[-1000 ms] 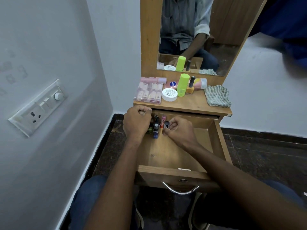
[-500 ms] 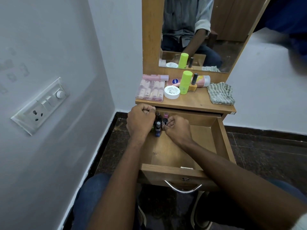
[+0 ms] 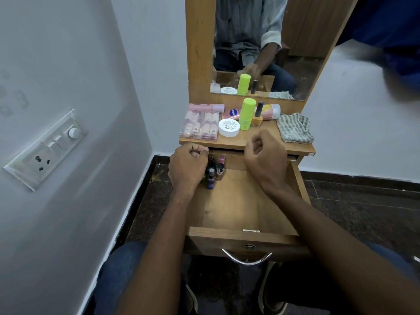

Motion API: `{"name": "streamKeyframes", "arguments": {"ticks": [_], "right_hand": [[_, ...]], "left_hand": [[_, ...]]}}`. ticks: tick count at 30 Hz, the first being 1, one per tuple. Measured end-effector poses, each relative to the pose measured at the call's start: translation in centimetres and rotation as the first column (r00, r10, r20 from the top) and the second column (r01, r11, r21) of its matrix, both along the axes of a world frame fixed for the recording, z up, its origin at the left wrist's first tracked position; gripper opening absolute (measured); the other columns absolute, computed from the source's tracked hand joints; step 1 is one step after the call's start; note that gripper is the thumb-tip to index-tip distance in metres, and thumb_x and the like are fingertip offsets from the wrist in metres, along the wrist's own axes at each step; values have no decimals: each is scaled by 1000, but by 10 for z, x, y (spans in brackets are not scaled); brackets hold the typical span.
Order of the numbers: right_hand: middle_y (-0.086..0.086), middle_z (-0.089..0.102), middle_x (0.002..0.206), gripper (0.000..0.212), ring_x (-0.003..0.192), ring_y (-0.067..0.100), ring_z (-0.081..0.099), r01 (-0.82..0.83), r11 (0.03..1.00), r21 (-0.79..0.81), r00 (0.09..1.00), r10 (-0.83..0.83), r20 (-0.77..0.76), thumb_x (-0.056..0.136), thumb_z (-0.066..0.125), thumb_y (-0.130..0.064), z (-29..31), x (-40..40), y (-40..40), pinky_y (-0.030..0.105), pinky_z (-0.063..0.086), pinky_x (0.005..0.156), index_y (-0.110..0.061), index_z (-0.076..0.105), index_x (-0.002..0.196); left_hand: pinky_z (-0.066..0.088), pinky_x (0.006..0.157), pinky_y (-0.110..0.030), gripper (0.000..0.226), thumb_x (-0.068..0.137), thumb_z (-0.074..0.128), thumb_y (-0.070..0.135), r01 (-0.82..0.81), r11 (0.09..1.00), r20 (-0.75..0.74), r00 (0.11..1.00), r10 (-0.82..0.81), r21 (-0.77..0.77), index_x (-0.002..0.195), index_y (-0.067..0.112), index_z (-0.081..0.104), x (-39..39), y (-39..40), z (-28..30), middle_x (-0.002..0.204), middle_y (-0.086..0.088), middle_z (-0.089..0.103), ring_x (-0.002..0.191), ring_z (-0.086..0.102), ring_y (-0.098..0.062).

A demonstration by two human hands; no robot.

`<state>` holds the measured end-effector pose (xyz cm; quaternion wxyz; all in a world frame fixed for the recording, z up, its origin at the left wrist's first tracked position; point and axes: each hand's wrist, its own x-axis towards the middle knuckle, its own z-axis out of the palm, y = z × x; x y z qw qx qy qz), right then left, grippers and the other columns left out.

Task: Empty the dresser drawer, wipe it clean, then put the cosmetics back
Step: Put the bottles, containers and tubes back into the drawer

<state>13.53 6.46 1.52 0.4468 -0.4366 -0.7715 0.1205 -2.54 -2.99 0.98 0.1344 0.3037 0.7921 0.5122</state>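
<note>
Several small bottles (image 3: 213, 170) upright, packed in drawer (image 3: 247, 201) back-left, frame centre. Left hand (image 3: 186, 165) curled beside them, grip unclear. Right hand (image 3: 264, 153) fisted, apparently empty, near counter (image 3: 250, 140). Risk: knuckles toppling cluster.

the drawer (image 3: 250, 201) is showing matt brown wood-look board, smooth, with a few small dark marks on its floor, and its handle (image 3: 246, 258) is gleaming as polished metal. the dresser top (image 3: 250, 142) is wearing the same matt wood finish. the cloth (image 3: 294, 128) is looking like soft, coarse woven fabric, crumpled. the green bottle (image 3: 246, 113) and the white jar (image 3: 229, 127) are appearing as smooth plastic. the clear case (image 3: 200, 125) is shining like glossy plastic. the nail polish bottles (image 3: 214, 171) are glinting, glassy, with dark caps.
</note>
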Motion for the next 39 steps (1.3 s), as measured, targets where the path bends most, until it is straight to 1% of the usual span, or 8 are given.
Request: {"name": "streamKeyframes", "arguments": {"ticks": [4, 10, 15, 20, 27, 32, 34, 39], "right_hand": [[-3, 66, 87, 11, 80, 14, 62, 148, 986, -77, 981, -156, -118, 92, 62, -15, 21, 3, 40, 40, 59, 70, -18, 63, 102], [-2, 70, 116, 45, 102, 17, 64, 118, 973, -200, 993, -113, 37, 88, 67, -16, 33, -1, 80, 42, 61, 86, -22, 61, 132], [3, 73, 117, 33, 105, 25, 65, 104, 974, -201, 988, -77, 136, 91, 66, -24, 33, -7, 89, 45, 59, 84, -21, 65, 124], [2, 75, 110, 23, 102, 24, 67, 123, 967, -223, 989, -102, 105, 92, 69, -29, 31, -9, 91, 45, 60, 82, -21, 70, 113], [7, 65, 102, 11, 86, 18, 56, 151, 971, -184, 987, -138, 83, 91, 74, -18, 29, -3, 87, 25, 39, 60, -15, 64, 92], [2, 58, 107, 16, 83, 10, 51, 108, 984, -141, 994, -105, 28, 95, 74, -24, 25, 17, 52, 23, 39, 68, -14, 62, 102], [-2, 58, 103, 15, 78, 9, 53, 48, 984, -171, 999, -49, -4, 96, 73, -25, 23, 22, 30, 25, 43, 68, -18, 61, 102], [-15, 61, 88, 14, 79, -1, 58, -220, 935, -279, 972, 235, 21, 96, 71, -16, 12, 19, -33, 5, 44, 66, -23, 59, 99]], "left_hand": [[49, 65, -25, 11, 95, 73, 37, 5, 1000, -11, 1000, -5, -6, 84, 34, 74, 1, 1, -1, 74, 16, 70, 74, 66, -1], [47, 64, -22, 14, 95, 73, 39, 2, 1000, -17, 1000, -3, -8, 82, 36, 71, -1, 2, -2, 72, 18, 69, 73, 65, 1], [41, 59, -21, 12, 94, 73, 38, -2, 1000, -8, 1000, 2, -4, 85, 32, 75, -3, 3, -3, 68, 16, 66, 68, 64, 0], [39, 59, -19, 11, 95, 73, 37, 10, 1000, -9, 1000, -10, 0, 84, 34, 72, -3, 2, -2, 70, 17, 67, 69, 64, 1], [40, 57, -21, 12, 96, 72, 38, 3, 1000, -9, 1000, -3, -8, 92, 28, 78, -4, 2, -4, 71, 15, 68, 69, 65, -1], [42, 58, -21, 12, 96, 72, 38, -3, 1000, 5, 1000, 3, 1, 94, 28, 79, -3, 1, -3, 73, 16, 68, 70, 65, -1], [43, 59, -21, 12, 96, 72, 37, 4, 1000, 8, 1000, -4, 2, 94, 28, 79, -2, 0, -2, 72, 17, 68, 70, 65, -1], [48, 63, -24, 11, 96, 73, 38, -10, 1000, 26, 1000, 10, 10, 92, 29, 78, -4, -1, -2, 73, 15, 70, 72, 67, -2]]}}
